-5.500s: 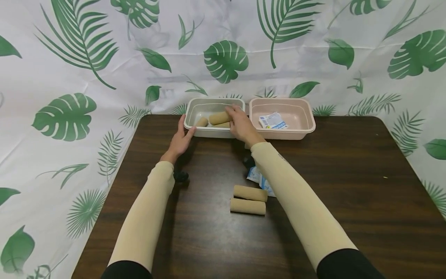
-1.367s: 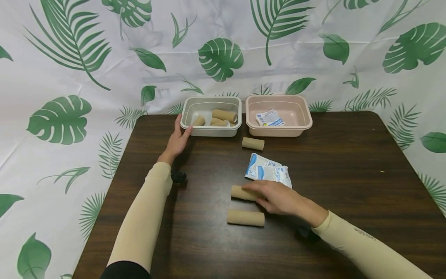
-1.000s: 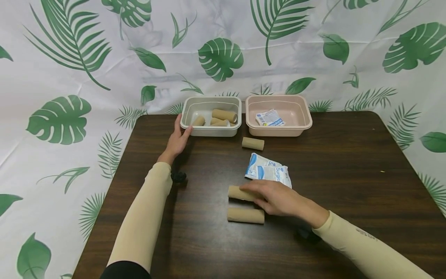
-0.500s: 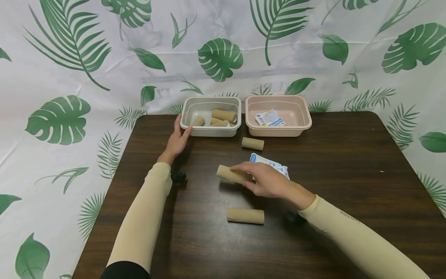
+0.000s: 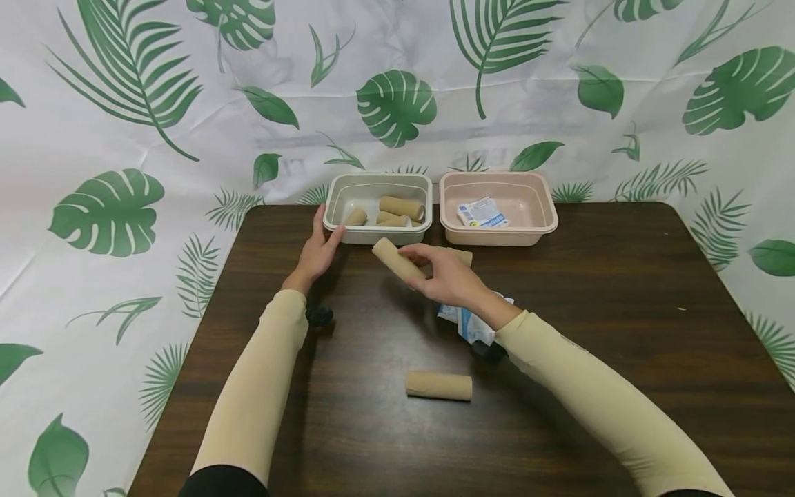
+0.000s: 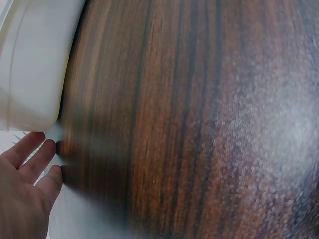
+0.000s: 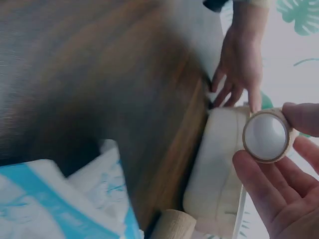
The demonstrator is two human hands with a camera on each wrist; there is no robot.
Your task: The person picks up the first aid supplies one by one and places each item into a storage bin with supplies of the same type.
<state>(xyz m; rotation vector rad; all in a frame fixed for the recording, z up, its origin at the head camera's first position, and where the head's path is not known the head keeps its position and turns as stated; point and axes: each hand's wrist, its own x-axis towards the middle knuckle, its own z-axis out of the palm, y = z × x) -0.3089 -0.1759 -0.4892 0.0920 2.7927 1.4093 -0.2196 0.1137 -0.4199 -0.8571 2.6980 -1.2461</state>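
Note:
My right hand pinches a cardboard tube between thumb and fingers, tilted in the air just in front of the white plastic bin. In the right wrist view the tube's open round end faces the camera. Several cardboard tubes lie inside the white bin. My left hand rests against the bin's near left corner, fingers extended; the left wrist view shows its fingertips at the bin's end wall. Another tube lies on the table nearer me, and a short one is partly hidden behind my right hand.
A pink bin holding small printed packets stands right of the white one. White-and-blue packets marked Surgical lie under my right forearm, partly covered. A leaf-patterned sheet hangs behind the dark wooden table.
My right hand has lifted one of the two near tubes off the table and carried it forward and up toward the white bin. The left hand stays at the bin's corner.

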